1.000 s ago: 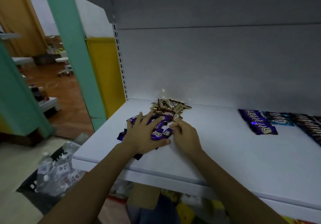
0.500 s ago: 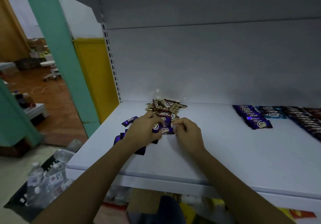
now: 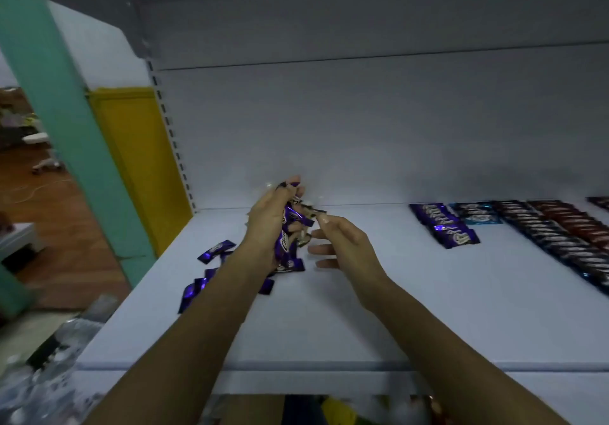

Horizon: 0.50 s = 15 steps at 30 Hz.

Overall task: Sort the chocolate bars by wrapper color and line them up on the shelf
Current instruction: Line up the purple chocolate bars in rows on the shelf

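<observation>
Head view: left hand [image 3: 267,226] in full grip holds purple bars [image 3: 287,241] above shelf [image 3: 395,309]; right hand [image 3: 346,246], blurred, perhaps pinches one.

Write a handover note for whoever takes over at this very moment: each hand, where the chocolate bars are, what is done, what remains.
Left hand grips a bunch of purple bars over the shelf.
Right hand is beside the bunch, fingers loose; whether it pinches a wrapper is unclear.
Loose purple bars lie left of the hands.
Done: purple row, blue row and dark rows lined up at the right.
Left: add the held and loose purple bars to their row.
</observation>
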Tool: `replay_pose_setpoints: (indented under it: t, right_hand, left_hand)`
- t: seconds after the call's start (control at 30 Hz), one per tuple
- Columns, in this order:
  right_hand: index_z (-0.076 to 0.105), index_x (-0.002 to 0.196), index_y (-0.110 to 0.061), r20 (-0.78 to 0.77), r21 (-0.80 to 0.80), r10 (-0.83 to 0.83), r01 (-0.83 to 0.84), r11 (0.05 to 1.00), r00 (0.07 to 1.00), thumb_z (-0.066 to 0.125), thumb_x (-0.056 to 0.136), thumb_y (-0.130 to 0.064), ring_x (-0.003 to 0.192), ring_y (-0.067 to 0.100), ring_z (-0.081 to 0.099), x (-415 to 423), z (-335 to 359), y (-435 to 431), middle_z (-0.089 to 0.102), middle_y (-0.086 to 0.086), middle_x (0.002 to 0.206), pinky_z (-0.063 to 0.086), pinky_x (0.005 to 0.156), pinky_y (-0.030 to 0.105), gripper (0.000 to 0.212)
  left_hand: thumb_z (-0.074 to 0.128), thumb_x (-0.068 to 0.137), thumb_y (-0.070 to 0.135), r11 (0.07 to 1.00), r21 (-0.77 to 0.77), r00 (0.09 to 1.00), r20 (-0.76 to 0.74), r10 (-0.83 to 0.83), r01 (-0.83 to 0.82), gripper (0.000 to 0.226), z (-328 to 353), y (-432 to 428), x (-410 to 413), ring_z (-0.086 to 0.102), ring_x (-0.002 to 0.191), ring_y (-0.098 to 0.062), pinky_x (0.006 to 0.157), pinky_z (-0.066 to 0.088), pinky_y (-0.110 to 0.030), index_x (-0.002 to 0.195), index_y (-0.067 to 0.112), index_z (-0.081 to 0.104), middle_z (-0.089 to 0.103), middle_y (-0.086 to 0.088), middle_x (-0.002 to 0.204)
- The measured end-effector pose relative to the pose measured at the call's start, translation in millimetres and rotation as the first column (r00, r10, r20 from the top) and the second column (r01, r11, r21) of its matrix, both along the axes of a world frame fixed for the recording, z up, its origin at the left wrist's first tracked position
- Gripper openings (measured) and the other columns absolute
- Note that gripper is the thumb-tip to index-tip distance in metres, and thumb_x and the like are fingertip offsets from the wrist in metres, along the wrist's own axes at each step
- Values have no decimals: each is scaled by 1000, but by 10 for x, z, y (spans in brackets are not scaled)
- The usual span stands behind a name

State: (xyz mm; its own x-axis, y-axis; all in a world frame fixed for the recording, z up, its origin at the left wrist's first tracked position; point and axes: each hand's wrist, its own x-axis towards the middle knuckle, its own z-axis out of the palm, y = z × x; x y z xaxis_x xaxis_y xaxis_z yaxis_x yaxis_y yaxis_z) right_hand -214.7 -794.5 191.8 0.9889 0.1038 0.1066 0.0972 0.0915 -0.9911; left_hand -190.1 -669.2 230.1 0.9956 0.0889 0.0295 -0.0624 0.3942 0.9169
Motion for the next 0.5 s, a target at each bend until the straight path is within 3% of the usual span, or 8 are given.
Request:
replay_pose_setpoints:
  t: [0.1, 0.2, 0.27, 0.33, 0.4, 0.5]
  right_hand:
    - [64, 100, -17, 66, 4, -80, 80, 997, 995, 58, 93, -26, 80, 16, 68, -23, 65, -255, 74, -4, 86, 55, 71, 33, 13]
    - [64, 87, -14, 206, -114, -240, 267, 957, 949, 63, 90, -19, 72, 7, 66, -40, 12, -561, 73, -12, 77, 48, 60, 18, 6]
    - [64, 83, -14, 279, -195, -301, 361, 912, 912, 63, 90, -17, 68, 1, 64, -61, -30, -755, 70, -18, 72, 48, 62, 16, 8]
    - [64, 78, -18, 313, -277, -381, 467, 840, 870, 64, 89, -20, 69, 3, 62, -67, -76, -938, 68, -15, 71, 47, 63, 18, 11]
    - [65, 75, -21, 301, -323, -454, 538, 779, 839, 65, 87, -23, 69, 8, 60, -56, -144, -1093, 67, -8, 72, 47, 65, 24, 12]
    - [65, 78, -20, 197, -303, -510, 547, 781, 837, 65, 87, -19, 69, 11, 62, -41, -273, -1234, 68, -3, 74, 53, 69, 36, 9]
  left_hand:
    - [48, 97, 21, 960, -234, 981, -72, -178, 157, 19, -32, -417, 81, 58, 72, -6, 59, 45, -21, 104, 20, 65, 64, -1, 107]
    - [49, 95, 25, 903, -356, 943, -132, -304, 241, 18, -77, -805, 107, 45, 58, -7, 49, 42, -17, 104, 18, 63, 62, -3, 108]
    - [53, 92, 28, 866, -420, 908, -188, -374, 270, 19, -143, -1024, 176, 38, 57, -8, 56, 36, -19, 101, 17, 65, 62, -5, 107]
    - [54, 91, 30, 859, -428, 874, -255, -413, 281, 20, -217, -1223, 251, 41, 57, -8, 54, 34, -17, 99, 16, 66, 63, -4, 104]
    - [52, 93, 31, 868, -386, 847, -300, -439, 313, 21, -264, -1409, 277, 40, 56, -8, 40, 31, -15, 98, 16, 65, 62, -2, 101]
    - [50, 95, 29, 881, -319, 838, -313, -447, 350, 19, -311, -1621, 287, 39, 47, -7, 31, 23, -14, 94, 15, 62, 59, -2, 93]
